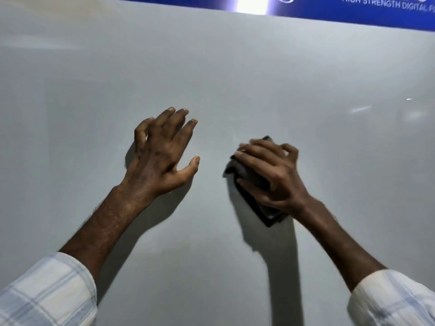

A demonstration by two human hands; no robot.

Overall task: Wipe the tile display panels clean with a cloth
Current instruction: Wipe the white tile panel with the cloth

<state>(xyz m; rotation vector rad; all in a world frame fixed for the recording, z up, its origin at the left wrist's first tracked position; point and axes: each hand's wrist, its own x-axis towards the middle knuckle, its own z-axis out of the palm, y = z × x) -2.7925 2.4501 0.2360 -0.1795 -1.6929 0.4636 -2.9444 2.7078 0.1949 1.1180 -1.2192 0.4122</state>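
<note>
Cloth (255,184), dark and folded into a pad, lies pressed flat against the glossy grey tile panel (235,67), right of centre. The right hand (270,175) covers it, fingers curled over its upper edge, likely so the fold keeps its shape and pressure spreads while rubbing. Just beside it, the left hand (162,156) rests on the bare panel, fingers spread and loosely bent, grasping nothing, probably as a brace. A blue printed banner (353,10) runs along the panel's top edge.

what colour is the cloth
Black or very dark grey; the cloth shows in the head view, under the right hand.
</note>
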